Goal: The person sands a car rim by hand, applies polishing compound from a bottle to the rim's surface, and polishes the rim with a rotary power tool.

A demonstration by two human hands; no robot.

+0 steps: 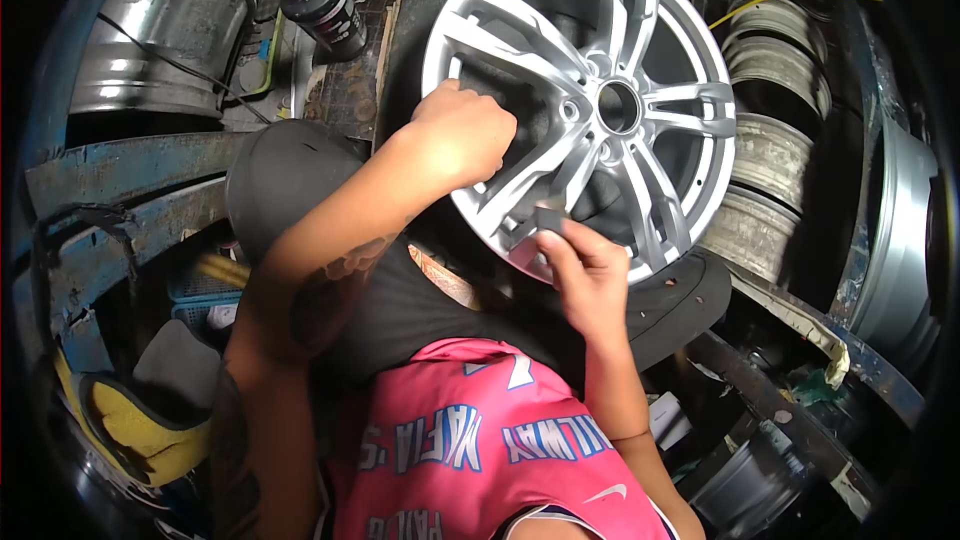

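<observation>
Head view: left hand (463, 135) grips the wheel (590, 120), fingers curled; right hand (592, 272) pinches a dark pad (549, 221).

A workshop: around the wheel (668, 125) are stacked rims (768, 145), a bottle (335, 20) and worn metal beams (130, 178).

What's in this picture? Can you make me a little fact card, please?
Big thing: silver wheel with spokes
Left hand: closed at the wheel's edge
Right hand: pinching a small dark piece by the wheel
Bottle: dark, red-and-white cap
Right side: stacked metal rims
Upper left: shiny metal cylinder
Shirt: pink
</observation>
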